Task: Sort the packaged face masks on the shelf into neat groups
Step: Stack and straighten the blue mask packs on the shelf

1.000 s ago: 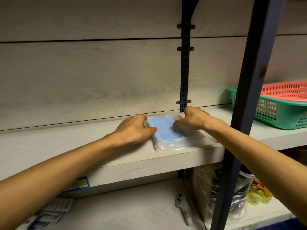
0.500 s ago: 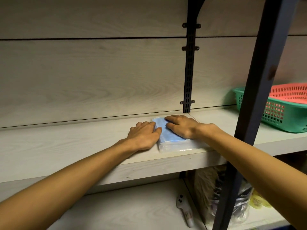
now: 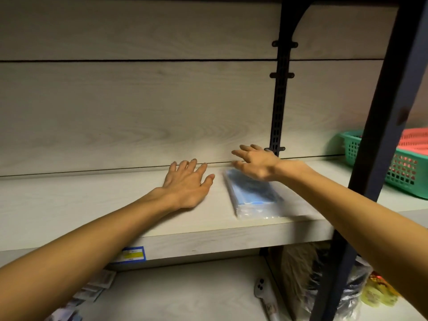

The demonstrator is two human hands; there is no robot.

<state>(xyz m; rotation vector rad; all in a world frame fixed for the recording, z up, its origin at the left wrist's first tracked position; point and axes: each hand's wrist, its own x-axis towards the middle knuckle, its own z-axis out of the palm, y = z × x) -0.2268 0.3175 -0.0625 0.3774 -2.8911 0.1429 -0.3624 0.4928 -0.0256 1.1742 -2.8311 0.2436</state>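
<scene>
Your mask pack (image 3: 252, 198), a flat stack of blue masks in clear wrap, lies on the shelf (image 3: 92, 205) near its front edge. Take that pack as your landmark.

Your left hand (image 3: 187, 184) lies palm down on the shelf just left of the pack, fingers spread and straight, holding nothing and clear of the wrap. Your right hand (image 3: 254, 163) is over the pack's far end, fingers loosely spread and gripping nothing; it is blurred, so whether it touches the wrap cannot be told.

Behind the pack, a black slotted rail (image 3: 279, 107) runs up the wood-grain back wall. Right of the pack a dark post (image 3: 379, 144) crosses the view in front. Beyond it, well right of the pack, a green basket (image 3: 403, 172) sits on the same shelf with a red basket (image 3: 414, 142) nested inside it; what the red one holds is not visible.

Below the pack and to the left, a blue and yellow label (image 3: 133, 254) is stuck on the shelf's front edge. On the lower shelf, left of the pack, lie some flat packets (image 3: 92, 290); almost straight below it lies a white handheld device (image 3: 264, 295). Below and right are a clear bag (image 3: 347, 295) of dark things and a yellow packet (image 3: 377, 290).
</scene>
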